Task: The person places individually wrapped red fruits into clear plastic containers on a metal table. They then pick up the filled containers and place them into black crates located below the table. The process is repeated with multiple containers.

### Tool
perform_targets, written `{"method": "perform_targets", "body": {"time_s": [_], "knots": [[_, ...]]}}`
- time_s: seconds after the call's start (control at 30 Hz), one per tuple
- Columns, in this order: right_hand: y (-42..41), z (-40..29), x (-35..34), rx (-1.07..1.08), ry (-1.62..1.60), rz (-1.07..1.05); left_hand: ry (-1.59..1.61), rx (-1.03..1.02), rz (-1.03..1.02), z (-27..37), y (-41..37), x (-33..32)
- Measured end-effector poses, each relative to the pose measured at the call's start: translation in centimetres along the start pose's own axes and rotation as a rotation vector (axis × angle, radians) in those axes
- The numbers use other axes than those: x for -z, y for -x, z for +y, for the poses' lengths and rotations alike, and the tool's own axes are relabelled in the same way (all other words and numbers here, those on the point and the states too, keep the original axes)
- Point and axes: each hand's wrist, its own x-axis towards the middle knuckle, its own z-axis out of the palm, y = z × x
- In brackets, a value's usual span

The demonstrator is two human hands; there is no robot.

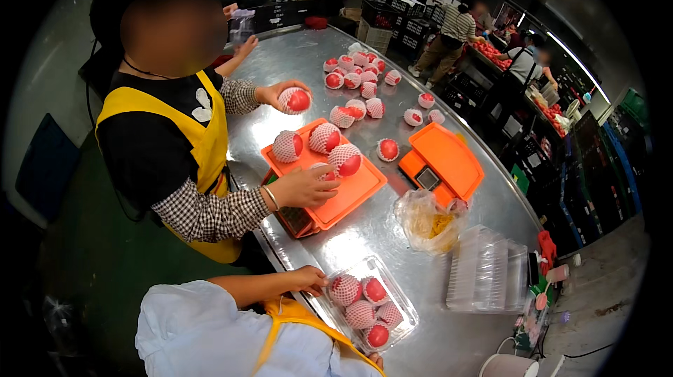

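Before me on the metal table, a clear plastic tray (411,319) holds several red round fruits in white foam nets (360,314). My left hand (310,280) is at the tray's upper left corner, its fingertips against the rim. Of my right hand (376,360), only fingertips show at the tray's near edge; my apron hides the rest. Beyond my left hand, a co-worker's hand (305,187) rests over a netted fruit on the orange pan of a scale (357,201), where more netted fruits sit. The co-worker's other hand (271,94) holds a netted fruit above the table.
Loose netted fruits (368,77) lie farther up the metal table (278,56). A second orange scale (447,159), a plastic bag of yellow rubber bands (428,222) and stacked clear plastic containers (486,272) stand to the right. Black crates (410,30) and other workers are behind.
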Motion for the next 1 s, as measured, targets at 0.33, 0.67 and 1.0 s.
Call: {"method": "perform_targets", "body": {"time_s": [0.33, 0.67, 1.0], "knots": [[0.7, -6.3, 2.8, -0.065, -0.049, -0.356, -0.305, -0.085, -0.068, 2.5, -0.5, -0.2], [-3.2, -8.3, 3.3, 0.083, -0.144, -0.165, -0.346, -0.190, -0.032, 3.6, -1.3, -5.3], [-3.8, -10.5, 4.5, -0.206, 0.064, -0.297, -0.395, -0.071, -0.185, 4.4, -0.3, -4.0]]}}
